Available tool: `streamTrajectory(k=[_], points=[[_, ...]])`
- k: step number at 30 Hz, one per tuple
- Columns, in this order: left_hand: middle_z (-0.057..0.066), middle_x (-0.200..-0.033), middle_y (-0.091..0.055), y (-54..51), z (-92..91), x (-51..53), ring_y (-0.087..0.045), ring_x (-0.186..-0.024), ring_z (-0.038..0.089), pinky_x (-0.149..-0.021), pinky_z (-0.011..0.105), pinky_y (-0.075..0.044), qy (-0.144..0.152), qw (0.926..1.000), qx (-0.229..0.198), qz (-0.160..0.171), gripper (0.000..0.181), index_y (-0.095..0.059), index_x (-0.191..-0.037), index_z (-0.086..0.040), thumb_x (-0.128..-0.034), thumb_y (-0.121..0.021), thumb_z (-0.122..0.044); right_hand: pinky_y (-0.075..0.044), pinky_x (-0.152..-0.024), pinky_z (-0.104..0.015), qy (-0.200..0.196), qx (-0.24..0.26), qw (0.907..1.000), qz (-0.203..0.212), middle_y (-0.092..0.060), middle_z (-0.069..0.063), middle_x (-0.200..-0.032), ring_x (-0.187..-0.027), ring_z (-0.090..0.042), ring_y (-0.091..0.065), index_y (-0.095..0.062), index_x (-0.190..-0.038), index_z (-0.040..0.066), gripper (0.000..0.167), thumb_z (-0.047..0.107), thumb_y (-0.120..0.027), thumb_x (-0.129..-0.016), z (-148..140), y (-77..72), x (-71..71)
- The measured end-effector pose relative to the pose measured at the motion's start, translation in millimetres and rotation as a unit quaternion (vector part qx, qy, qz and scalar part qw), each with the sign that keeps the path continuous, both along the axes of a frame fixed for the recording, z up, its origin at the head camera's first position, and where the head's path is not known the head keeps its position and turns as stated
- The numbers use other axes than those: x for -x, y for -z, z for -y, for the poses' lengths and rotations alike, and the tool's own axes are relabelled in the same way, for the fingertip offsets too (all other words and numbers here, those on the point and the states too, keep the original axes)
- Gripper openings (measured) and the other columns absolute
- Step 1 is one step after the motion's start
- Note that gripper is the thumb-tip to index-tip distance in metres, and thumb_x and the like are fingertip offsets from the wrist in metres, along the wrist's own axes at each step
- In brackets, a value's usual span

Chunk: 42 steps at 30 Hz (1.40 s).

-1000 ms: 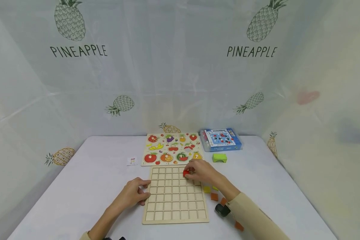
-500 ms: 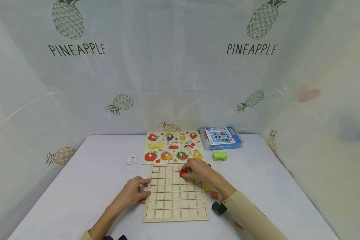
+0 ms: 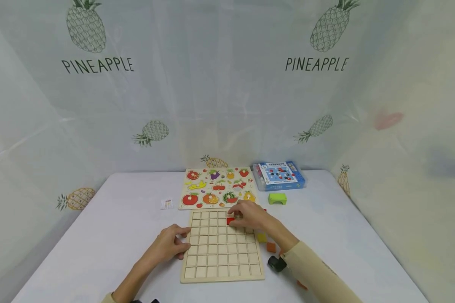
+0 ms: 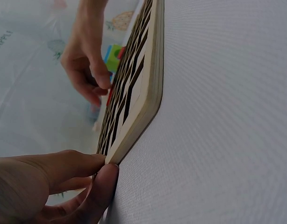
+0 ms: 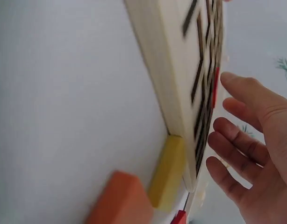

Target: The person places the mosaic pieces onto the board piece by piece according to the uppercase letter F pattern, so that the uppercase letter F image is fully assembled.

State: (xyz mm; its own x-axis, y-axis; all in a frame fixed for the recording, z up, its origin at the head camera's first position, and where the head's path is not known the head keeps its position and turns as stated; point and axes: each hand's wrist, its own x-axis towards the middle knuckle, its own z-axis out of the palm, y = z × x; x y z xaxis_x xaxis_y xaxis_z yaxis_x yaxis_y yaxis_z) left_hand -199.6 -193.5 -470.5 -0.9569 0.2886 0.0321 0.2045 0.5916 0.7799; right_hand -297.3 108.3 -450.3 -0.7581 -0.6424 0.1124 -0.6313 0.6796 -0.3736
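Observation:
A pale wooden grid board (image 3: 221, 249) lies flat in the middle of the table. At its left edge, the thumb and fingers of my left hand (image 3: 168, 243) hold the rim; the left wrist view shows fingertips on the board's edge (image 4: 150, 88). One red square tile (image 3: 230, 221) lies in a cell near the far side. My right hand (image 3: 252, 214) hovers just over that tile, its fingers partly hiding the far right cells. From the right wrist view, the fingers are apart and loosely bent, with the thumb tip (image 5: 227, 78) close beside the red tile (image 5: 215, 88).
Right of the board lie a yellow block (image 3: 262, 238), orange blocks (image 3: 271, 247) and a red piece (image 3: 265, 210), some partly under the right arm. Behind stand a fruit puzzle board (image 3: 187, 189), a green arch block (image 3: 277, 198) and a blue box (image 3: 299, 184). A small card (image 3: 167, 204) lies left.
My right hand has brought the red tile slightly left and down into a cell, and its fingers have parted from it. The left hand has stayed at the board's edge.

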Motion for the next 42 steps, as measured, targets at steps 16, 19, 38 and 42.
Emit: streamTrajectory(k=[16,19,38,42], points=[[0.014,-0.101,-0.056,4.0,1.8,2.1,-0.063,-0.054,0.009,-0.05,0.021,-0.054,0.008,1.0,0.002,0.001,0.051,-0.057,-0.131,0.008,-0.0838,-0.073,-0.005,-0.051,-0.071,-0.023,0.048,0.009,0.9987,0.014,-0.067,-0.001,-0.094,-0.084,-0.016,-0.059,-0.073,-0.112,0.011,0.031,0.027,-0.076,-0.086,-45.0,-19.2,-9.4],[0.014,-0.102,-0.056,4.3,1.8,3.3,-0.063,-0.053,0.009,-0.049,0.021,-0.054,0.007,1.0,0.001,-0.003,0.051,-0.058,-0.131,0.008,-0.0834,-0.073,-0.005,-0.049,-0.069,-0.02,0.063,0.003,0.998,-0.002,-0.065,-0.001,-0.091,-0.081,-0.016,-0.056,-0.073,-0.111,0.012,0.03,0.026,-0.077,-0.085,-59.4,-19.1,-10.3],[0.014,-0.099,-0.056,1.5,1.6,0.0,-0.062,-0.054,0.011,-0.048,0.021,-0.052,0.013,0.9997,-0.017,0.01,0.054,-0.056,-0.131,0.01,-0.0824,-0.075,-0.006,-0.05,-0.069,-0.022,0.141,-0.014,0.9897,0.019,-0.064,0.006,-0.084,-0.078,-0.012,-0.056,-0.073,-0.1,0.014,0.026,0.027,-0.083,-0.078,-97.7,1.9,-2.2],[0.014,-0.099,-0.055,1.9,1.9,0.2,-0.062,-0.054,0.01,-0.048,0.021,-0.053,0.017,0.9997,-0.017,0.006,0.054,-0.056,-0.131,0.009,-0.0829,-0.075,-0.006,-0.048,-0.066,-0.021,0.14,-0.02,0.9897,0.018,-0.064,0.006,-0.083,-0.076,-0.012,-0.055,-0.073,-0.098,0.015,0.029,0.031,-0.084,-0.076,-96.2,1.3,-2.1]])
